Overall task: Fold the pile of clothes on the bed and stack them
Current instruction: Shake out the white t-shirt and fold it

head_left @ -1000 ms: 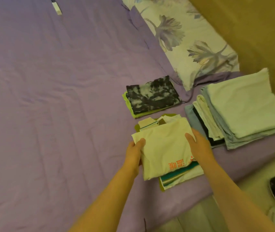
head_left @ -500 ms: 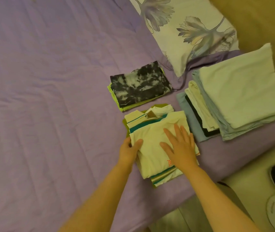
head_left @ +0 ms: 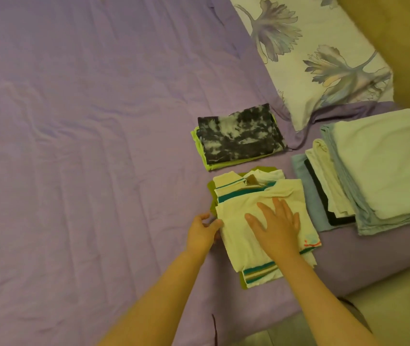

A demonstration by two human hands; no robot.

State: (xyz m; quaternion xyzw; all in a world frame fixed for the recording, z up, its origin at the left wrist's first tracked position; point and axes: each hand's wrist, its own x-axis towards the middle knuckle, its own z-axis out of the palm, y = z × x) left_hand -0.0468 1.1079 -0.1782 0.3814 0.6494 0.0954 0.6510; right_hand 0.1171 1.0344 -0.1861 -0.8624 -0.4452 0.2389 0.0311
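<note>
Palm of your right hand [head_left: 277, 227] presses flat, fingers spread, on the folded cream shirt [head_left: 238, 236]; your left hand [head_left: 202, 233] pinches its near edge.

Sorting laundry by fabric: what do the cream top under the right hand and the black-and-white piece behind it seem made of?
Cream top: looks like soft matte cotton knit, creasing under the right hand. Black-and-white piece: thin tie-dyed fabric, probably cotton; edges lie flat.

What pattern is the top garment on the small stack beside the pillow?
Black-and-white tie-dye top garment, lying on a lime-green piece; seen in the head view.
</note>
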